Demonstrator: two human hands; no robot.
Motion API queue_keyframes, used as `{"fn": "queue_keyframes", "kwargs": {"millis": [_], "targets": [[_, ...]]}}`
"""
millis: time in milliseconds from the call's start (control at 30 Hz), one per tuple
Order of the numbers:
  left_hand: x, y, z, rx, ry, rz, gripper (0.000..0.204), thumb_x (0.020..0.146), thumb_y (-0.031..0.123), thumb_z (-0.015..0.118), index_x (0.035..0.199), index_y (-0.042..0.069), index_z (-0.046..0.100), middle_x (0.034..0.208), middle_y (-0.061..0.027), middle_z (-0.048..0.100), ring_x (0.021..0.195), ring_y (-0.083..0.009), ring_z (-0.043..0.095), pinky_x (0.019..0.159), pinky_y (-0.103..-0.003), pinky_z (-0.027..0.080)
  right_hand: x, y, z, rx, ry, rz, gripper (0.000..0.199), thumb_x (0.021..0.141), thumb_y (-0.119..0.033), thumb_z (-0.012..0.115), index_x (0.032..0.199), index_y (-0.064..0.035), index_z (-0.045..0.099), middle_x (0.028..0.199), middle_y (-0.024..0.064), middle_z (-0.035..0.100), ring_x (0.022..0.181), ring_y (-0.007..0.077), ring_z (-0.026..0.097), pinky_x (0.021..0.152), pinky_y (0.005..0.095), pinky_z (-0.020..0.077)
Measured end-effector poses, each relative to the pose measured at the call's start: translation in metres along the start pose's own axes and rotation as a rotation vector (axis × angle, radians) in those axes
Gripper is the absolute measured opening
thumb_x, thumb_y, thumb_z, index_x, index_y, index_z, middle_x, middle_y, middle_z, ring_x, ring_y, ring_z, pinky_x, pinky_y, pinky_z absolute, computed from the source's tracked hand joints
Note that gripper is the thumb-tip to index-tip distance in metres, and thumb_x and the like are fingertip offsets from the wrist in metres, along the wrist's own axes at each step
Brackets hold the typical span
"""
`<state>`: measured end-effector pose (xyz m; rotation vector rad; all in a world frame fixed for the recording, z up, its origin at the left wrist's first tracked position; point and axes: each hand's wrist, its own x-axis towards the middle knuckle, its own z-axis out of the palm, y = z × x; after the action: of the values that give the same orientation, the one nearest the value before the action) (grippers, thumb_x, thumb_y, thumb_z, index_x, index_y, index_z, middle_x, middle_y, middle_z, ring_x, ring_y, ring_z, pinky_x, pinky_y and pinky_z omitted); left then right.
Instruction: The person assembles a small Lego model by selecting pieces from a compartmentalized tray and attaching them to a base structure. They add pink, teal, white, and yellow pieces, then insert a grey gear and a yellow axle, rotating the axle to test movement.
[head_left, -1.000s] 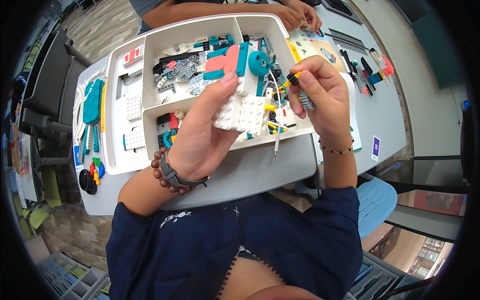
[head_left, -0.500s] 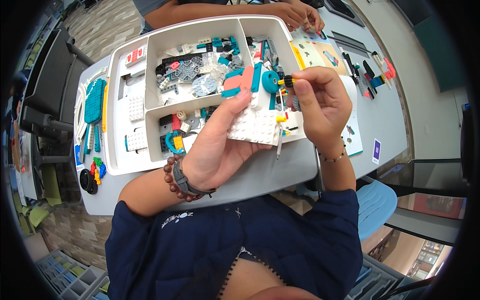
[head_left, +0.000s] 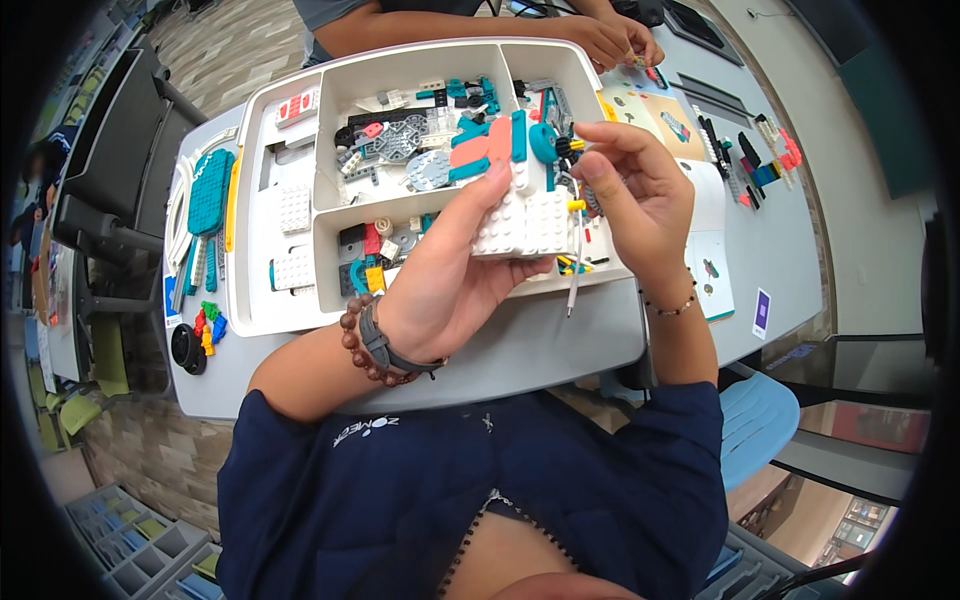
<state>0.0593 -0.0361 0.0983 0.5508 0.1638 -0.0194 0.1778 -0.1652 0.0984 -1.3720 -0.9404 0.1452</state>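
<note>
My left hand point(head_left: 425, 275) holds a toy-brick model by its white studded block point(head_left: 525, 226), over the front of the parts tray. Coral and teal panels point(head_left: 484, 147) form the model's upper side. On its right side is a round teal wheel point(head_left: 543, 143), with a small black piece point(head_left: 564, 147) and a yellow tip beside it. My right hand point(head_left: 640, 195) is just right of these, index finger and thumb apart. A yellow peg point(head_left: 575, 206) sticks out of the white block. A thin white rod point(head_left: 572, 292) points down beside the model; whether it is attached I cannot tell.
The white parts tray point(head_left: 280, 325) has compartments of loose bricks. A co-worker's hands point(head_left: 625, 42) handle small parts at the far side. An open booklet point(head_left: 712, 240) lies right, with built pieces point(head_left: 765, 160) beyond. A teal assembly point(head_left: 210, 190) and black wheel point(head_left: 187, 348) lie left.
My right thumb and index finger have come off the black piece at the wheel and spread apart. It now sits closer to the teal wheel. My left hand still holds the model.
</note>
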Motion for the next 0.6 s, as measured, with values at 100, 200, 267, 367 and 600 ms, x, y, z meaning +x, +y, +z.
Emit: {"fn": "queue_keyframes", "kwargs": {"millis": [100, 200, 267, 367, 600], "targets": [[-0.001, 0.0, -0.003, 0.028, 0.008, -0.003, 0.036, 0.093, 0.036, 0.045, 0.117, 0.009, 0.05, 0.106, -0.0035, 0.06, 0.092, -0.0125, 0.058, 0.077, -0.031, 0.049, 0.001, 0.003, -0.002, -0.053, -0.027, -0.004, 0.017, 0.086, -0.003, 0.059, 0.102, 0.0036, 0.058, 0.092, 0.0067, 0.062, 0.085, 0.0092, 0.059, 0.074, 0.0222, 0.0472], [-0.003, -0.002, -0.004, 0.023, 0.018, -0.012, 0.036, 0.093, 0.034, 0.046, 0.117, 0.007, 0.049, 0.109, -0.0044, 0.059, 0.096, -0.0117, 0.057, 0.078, -0.028, 0.048, 0.002, 0.007, -0.005, -0.03, 0.002, 0.002, 0.016, 0.086, -0.005, 0.059, 0.1, 0.0023, 0.058, 0.088, 0.005, 0.062, 0.079, 0.0073, 0.058, 0.066, 0.0201, 0.0468], [-0.002, -0.001, -0.003, 0.026, 0.053, 0.0, 0.036, 0.093, 0.034, 0.046, 0.117, 0.007, 0.05, 0.109, -0.0045, 0.059, 0.096, -0.012, 0.057, 0.078, -0.028, 0.048, 0.005, 0.005, -0.012, 0.04, 0.057, 0.054, 0.015, 0.087, -0.007, 0.059, 0.099, 0.0014, 0.058, 0.083, 0.0042, 0.062, 0.071, 0.0055, 0.057, 0.057, 0.0181, 0.0453], [-0.002, 0.0, -0.004, 0.032, 0.042, 0.01, 0.036, 0.093, 0.035, 0.046, 0.117, 0.008, 0.05, 0.109, -0.0046, 0.059, 0.097, -0.0122, 0.057, 0.078, -0.029, 0.048, 0.011, 0.004, -0.024, 0.11, 0.14, 0.063, 0.014, 0.087, -0.01, 0.059, 0.097, 0.0001, 0.058, 0.076, 0.0038, 0.061, 0.059, 0.0035, 0.053, 0.048, 0.0164, 0.0405], [-0.002, 0.0, -0.004, -0.1, 0.03, -0.019, 0.033, 0.092, 0.034, 0.046, 0.112, 0.009, 0.051, 0.1, -0.0052, 0.061, 0.086, -0.0169, 0.06, 0.073, -0.033, 0.05, 0.003, -0.006, -0.013, 0.093, 0.089, 0.071, 0.015, 0.087, -0.009, 0.059, 0.098, 0.001, 0.057, 0.081, 0.0048, 0.062, 0.068, 0.0048, 0.057, 0.052, 0.0169, 0.0436]]}}
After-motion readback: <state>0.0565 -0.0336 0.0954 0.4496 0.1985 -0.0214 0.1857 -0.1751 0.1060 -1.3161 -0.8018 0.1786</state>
